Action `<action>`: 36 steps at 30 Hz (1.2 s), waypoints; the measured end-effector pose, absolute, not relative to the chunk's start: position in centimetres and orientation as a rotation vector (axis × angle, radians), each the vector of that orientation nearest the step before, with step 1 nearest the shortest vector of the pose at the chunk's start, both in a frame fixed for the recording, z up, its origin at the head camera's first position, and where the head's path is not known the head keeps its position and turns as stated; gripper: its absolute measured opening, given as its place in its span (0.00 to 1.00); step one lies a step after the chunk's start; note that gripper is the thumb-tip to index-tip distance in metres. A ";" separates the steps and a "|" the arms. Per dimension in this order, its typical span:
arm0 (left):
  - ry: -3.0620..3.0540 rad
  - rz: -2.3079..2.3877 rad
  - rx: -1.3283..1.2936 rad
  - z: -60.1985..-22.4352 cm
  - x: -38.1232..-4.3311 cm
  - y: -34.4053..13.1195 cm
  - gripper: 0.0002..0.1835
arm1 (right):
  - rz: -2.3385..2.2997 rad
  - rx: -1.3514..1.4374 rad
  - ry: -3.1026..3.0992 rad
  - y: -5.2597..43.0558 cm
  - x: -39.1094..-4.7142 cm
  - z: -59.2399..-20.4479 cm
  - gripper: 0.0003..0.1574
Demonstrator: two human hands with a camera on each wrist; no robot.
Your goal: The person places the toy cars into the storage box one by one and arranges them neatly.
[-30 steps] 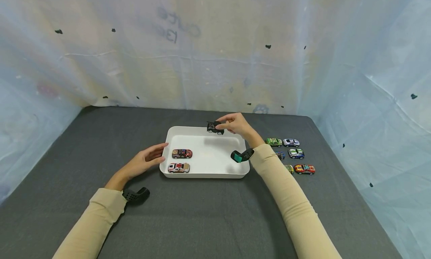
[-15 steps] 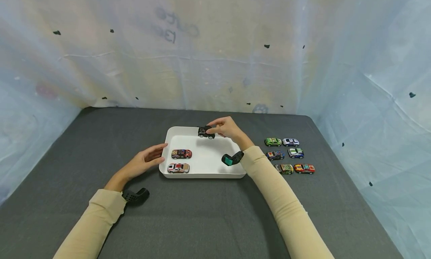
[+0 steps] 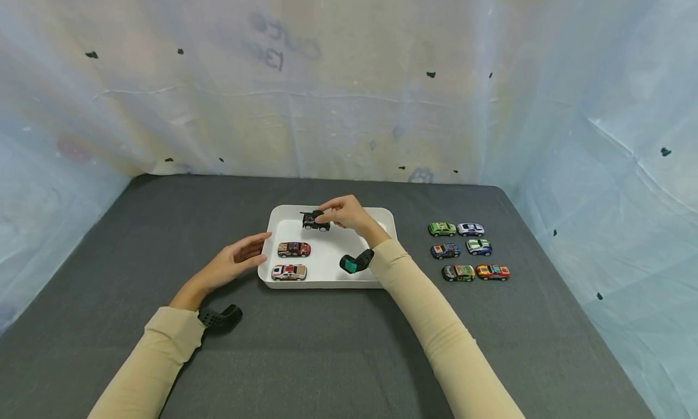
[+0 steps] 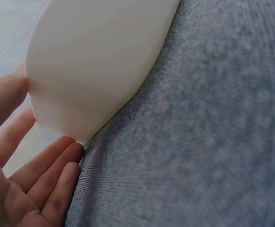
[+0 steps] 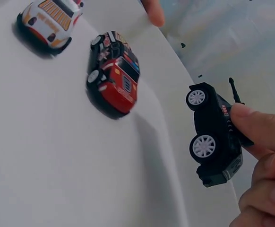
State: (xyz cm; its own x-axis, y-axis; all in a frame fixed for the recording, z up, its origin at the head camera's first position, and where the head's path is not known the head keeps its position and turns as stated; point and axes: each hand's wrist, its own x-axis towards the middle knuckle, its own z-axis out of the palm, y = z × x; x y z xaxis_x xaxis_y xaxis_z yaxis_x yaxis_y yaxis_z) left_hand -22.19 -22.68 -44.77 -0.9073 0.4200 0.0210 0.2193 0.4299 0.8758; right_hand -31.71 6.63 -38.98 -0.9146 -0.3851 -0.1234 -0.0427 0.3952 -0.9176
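Between thumb and fingertips, my right hand (image 3: 349, 216) pinches a black toy car (image 3: 315, 221) over the far left part of a white tray (image 3: 343, 284). In the right wrist view the black car (image 5: 213, 137) shows white wheels and hangs above the tray floor. My left hand (image 3: 231, 263) rests against the tray's left side, its fingers fairly straight, and the left wrist view has its fingertips (image 4: 71, 149) touching the wall. Inside the tray sit a red and black toy car (image 3: 294, 249) and, nearer me, a white and red toy car (image 3: 289, 272).
Right of the tray, several toy cars stand in two columns on the grey cloth (image 3: 327, 358), among them a green car (image 3: 442, 229), a blue car (image 3: 445, 250) and a red and yellow car (image 3: 493, 272). A pale plastic sheet (image 3: 338, 92) hangs behind the table.
My right hand has carried the black toy car leftward and a little nearer, across the tray's far side. The left hand keeps its place at the tray's side.
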 end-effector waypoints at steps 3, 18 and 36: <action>2.473 1.489 0.563 -44.7 -22.2 -22.6 0.32 | -1.548 -0.359 2.322 6.1 -31.7 -39.3 0.21; 2.467 1.483 0.558 -44.5 -22.1 -22.6 0.32 | -1.522 -0.335 2.310 3.7 -31.5 -40.1 0.20; 2.443 1.516 0.590 -44.8 -22.3 -22.8 0.31 | -1.491 -0.311 2.367 1.9 -31.4 -40.4 0.20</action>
